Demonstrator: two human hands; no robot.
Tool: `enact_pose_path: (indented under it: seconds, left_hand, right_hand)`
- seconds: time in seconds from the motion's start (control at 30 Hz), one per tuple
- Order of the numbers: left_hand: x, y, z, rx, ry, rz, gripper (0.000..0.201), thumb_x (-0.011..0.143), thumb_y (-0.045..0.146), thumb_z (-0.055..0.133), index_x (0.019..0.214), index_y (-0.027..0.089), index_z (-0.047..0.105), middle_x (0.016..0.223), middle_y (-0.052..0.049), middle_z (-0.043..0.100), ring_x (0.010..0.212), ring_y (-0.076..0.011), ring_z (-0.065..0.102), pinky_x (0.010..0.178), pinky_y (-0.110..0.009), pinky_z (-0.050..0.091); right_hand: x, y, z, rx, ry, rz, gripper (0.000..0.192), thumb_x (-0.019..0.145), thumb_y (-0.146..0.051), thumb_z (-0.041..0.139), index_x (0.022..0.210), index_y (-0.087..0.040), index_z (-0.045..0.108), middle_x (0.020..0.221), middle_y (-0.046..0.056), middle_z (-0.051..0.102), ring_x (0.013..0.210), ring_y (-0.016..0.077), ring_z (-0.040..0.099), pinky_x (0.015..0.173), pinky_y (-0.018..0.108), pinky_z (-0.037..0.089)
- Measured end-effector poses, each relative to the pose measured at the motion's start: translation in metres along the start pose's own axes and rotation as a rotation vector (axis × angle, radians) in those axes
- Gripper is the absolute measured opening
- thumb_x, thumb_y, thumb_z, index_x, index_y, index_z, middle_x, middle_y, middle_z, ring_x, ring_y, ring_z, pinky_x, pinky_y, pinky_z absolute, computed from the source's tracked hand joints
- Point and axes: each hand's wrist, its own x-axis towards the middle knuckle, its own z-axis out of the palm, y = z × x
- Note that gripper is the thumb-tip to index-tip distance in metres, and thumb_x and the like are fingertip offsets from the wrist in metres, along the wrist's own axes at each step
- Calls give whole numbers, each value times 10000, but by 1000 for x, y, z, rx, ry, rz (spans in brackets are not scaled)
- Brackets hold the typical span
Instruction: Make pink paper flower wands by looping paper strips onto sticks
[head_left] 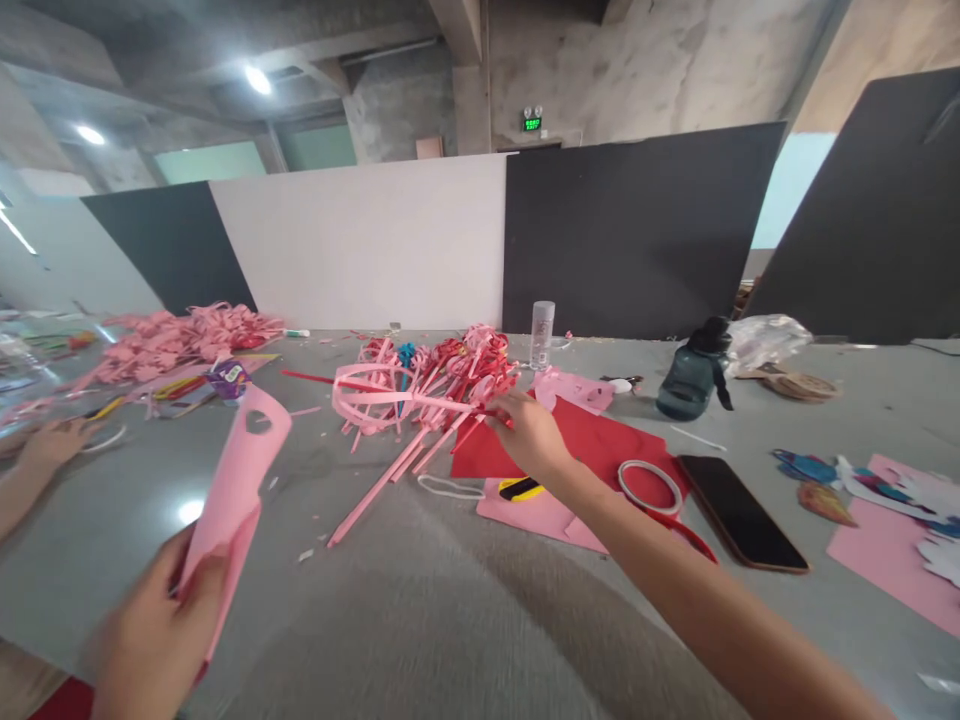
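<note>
At the far left edge another person's hand [51,440] lies flat on the grey table [420,610], well apart from the wearer's own hands, with a heap of pink paper shapes [180,335] beyond it.

The left hand [154,640] sits low at the near edge, its fingers curled and pinched around the bottom of a folded pink paper sheet [240,470]. The sheet rises up and away from the hand, tilted to the right, and has a heart-shaped hole cut near its top. The grip is closed on the paper, thumb on the near face.

To the right, the right hand [529,432] reaches forward over the table with the arm stretched out. Its fingers are bunched together, the tips touching a thin red strip in the pile of pink and red paper strips [420,395] that lies just left of the hand; whether they pinch it I cannot tell. Under the hand lies a red paper sheet [592,445] on top of a pink one. Just right of the wrist rests a ring of tape [649,487], then a dark phone [742,512]. Beyond the hand stand a clear bottle [542,334] and a dark green water bottle [691,375].
</note>
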Motion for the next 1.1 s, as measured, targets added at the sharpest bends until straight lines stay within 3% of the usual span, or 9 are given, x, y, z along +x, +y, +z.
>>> enact_pose_path:
  seconds: [0.1,0.2,0.27,0.33,0.47,0.6,0.8,0.97,1.1]
  left_hand:
    - [-7,46,5,-165,111,93,418,873,635,387,1102,479,700,477,74,572,611,-322,669,546,-403,511]
    - [-7,108,25,-181,-38,378,538,948,500,315,801,248,767,562,-53,656,600,-310,678,583,-412,538]
    - [-2,156,41,-258,-124,637,451,956,298,348,1094,234,772,993,-74,801,936,-293,751,832,-379,593]
    - [5,208,57,-300,-181,888,517,944,147,363,1368,205,653,1290,-91,739,1180,-261,699,1016,-362,546]
    - [14,309,95,-223,-232,1131,708,851,-74,360,1462,220,564,1457,-73,640,1336,-204,604,1135,-352,475]
    - [3,377,142,-198,-258,1208,553,935,-24,412,1380,217,635,1489,-87,613,1398,-210,548,1189,-391,424]
    - [8,391,187,-112,-250,1159,307,993,156,579,1280,189,684,1453,-135,619,1416,-294,516,1210,-557,358]
    - [30,361,181,-78,-216,1108,296,920,267,661,1190,200,760,1441,-157,633,1511,-400,369,1234,-610,260]
    - [28,345,165,-106,-184,1105,360,1018,381,487,1201,224,753,1522,-93,574,1497,-317,401,1254,-527,283]
  right_hand:
    - [-19,26,-38,43,77,40,184,943,-224,574,1002,-225,749,1025,71,737,875,210,694,744,297,497]
    - [-40,66,-84,47,175,105,173,897,-256,584,931,-208,747,984,89,736,840,231,688,761,337,502]
    - [-59,97,-114,27,257,180,212,878,-316,586,938,-194,748,972,106,732,799,243,675,726,355,489]
    - [-82,124,-140,-37,334,302,245,830,-405,623,901,-212,753,851,77,710,708,233,634,663,348,455]
    - [-138,156,-167,-131,360,434,311,804,-495,608,865,-226,753,751,50,655,643,220,575,626,349,414]
    - [-181,160,-167,-92,339,473,349,815,-533,602,856,-218,746,734,50,634,674,225,575,642,350,423]
    - [-202,158,-160,-34,319,526,358,843,-534,600,898,-209,741,736,38,596,704,224,565,654,351,439]
    - [-201,151,-158,-18,273,481,344,863,-521,597,883,-214,751,741,37,588,709,218,558,664,349,430]
    - [-201,146,-154,-4,255,473,342,865,-525,597,877,-220,753,733,37,590,695,212,544,643,336,419]
